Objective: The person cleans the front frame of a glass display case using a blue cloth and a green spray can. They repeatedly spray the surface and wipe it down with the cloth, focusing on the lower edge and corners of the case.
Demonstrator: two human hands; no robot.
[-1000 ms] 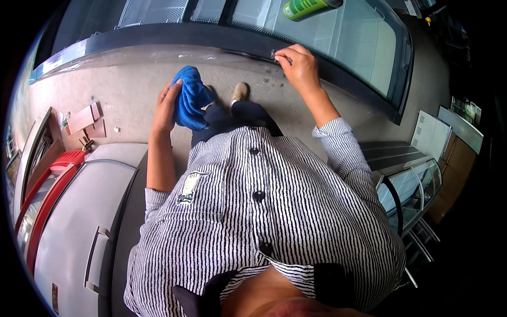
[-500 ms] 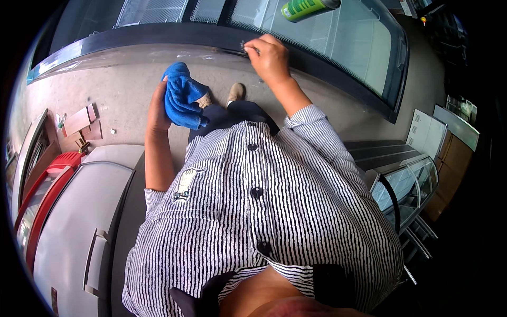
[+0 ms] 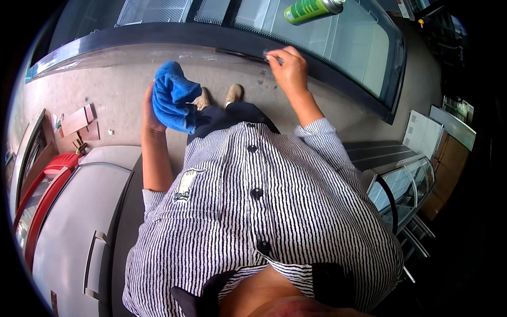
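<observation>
My left hand (image 3: 152, 112) is closed around a bunched blue cloth (image 3: 174, 95), held over the floor near my feet. My right hand (image 3: 290, 67) pinches thumb and fingers together at the front edge of a glass-topped display case (image 3: 211, 38). Between those fingertips is something small and pale that I cannot make out. Along the case's dark front edge runs a strip of loose, shiny clear film (image 3: 132, 57). A green spray can (image 3: 311, 10) lies or stands on the glass, beyond my right hand.
To my left sits a grey, rounded appliance with a handle (image 3: 95, 259), beside a red-framed case (image 3: 55, 185). Cardboard pieces (image 3: 76, 121) lie on the floor there. A curved glass cabinet (image 3: 404, 185) and a brown carton (image 3: 449, 164) are on my right.
My right hand has moved to the right along the case's edge, still pinched. My left hand, holding the cloth, has shifted slightly left.
</observation>
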